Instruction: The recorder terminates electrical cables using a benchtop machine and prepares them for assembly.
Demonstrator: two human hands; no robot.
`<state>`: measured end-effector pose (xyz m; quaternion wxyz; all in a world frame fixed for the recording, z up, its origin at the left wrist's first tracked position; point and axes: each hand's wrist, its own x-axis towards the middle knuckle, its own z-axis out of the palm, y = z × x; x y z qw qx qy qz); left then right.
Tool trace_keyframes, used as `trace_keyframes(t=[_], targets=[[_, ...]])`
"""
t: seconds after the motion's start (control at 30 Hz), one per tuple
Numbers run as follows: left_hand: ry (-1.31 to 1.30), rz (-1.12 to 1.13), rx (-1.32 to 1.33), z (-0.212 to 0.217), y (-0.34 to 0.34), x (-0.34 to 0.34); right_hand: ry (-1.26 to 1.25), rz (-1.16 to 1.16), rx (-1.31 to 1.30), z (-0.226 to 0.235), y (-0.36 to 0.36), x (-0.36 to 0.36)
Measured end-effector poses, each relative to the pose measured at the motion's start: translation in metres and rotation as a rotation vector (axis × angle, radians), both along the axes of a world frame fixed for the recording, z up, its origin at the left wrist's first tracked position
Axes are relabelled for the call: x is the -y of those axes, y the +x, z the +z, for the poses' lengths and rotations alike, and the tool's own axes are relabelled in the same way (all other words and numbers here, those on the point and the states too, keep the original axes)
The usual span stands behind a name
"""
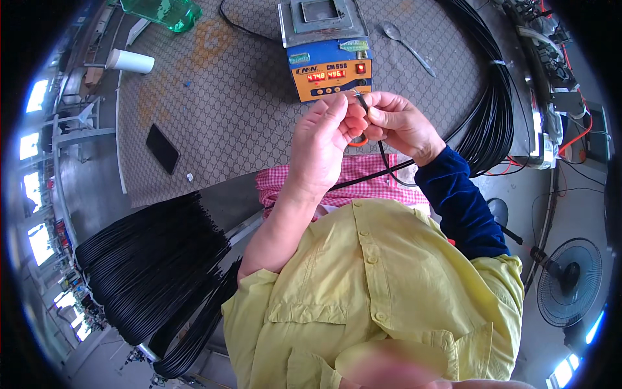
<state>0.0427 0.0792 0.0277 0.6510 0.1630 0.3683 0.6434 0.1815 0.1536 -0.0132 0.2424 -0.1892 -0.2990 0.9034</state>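
Between my two sets of fingers, pinched tight, is the end of a thin black cable (pixel 387 165): my left hand (pixel 324 139) grips it from one side, the thumb and forefinger closed on its tip, and my right hand (pixel 402 123) closes on it from the other, so the fingertips of both hands touch. Just under the fingers a small orange ring (pixel 358 141) shows, though I cannot tell which hand holds it. From the fingers the cable drops toward my chest and crosses a pink checked cloth (pixel 363 175) on my lap edge. I judge I am working on the cable's tip, dressing or fitting it, and any further move on it would call for a steady pinch and fine alignment. Just beyond the fingers, on the patterned table (pixel 214 97), stands a blue-and-orange box with red lit digits (pixel 330 65). Beyond it to the right lies a metal spoon (pixel 407 45), and a large coil of black cables (pixel 492 97) curves past my right hand. Well off to the left of my fingers lie a dark phone (pixel 162 148), a white cup on its side (pixel 129 61) and a green bottle (pixel 165 11); lower left hangs a thick bundle of black cables (pixel 149 266).
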Motion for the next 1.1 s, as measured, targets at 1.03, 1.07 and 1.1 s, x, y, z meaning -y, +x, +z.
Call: trace_keyframes(t=[1.03, 1.07, 1.1], targets=[[-0.015, 0.010, 0.023, -0.008, 0.002, 0.005, -0.056, -0.054, -0.006, -0.001, -0.001, 0.011], [-0.020, 0.014, 0.023, -0.008, 0.002, 0.005, -0.046, -0.066, 0.007, -0.002, -0.001, 0.012], [-0.029, 0.010, 0.040, -0.007, 0.002, 0.005, -0.028, -0.082, 0.014, -0.002, -0.002, 0.012]])
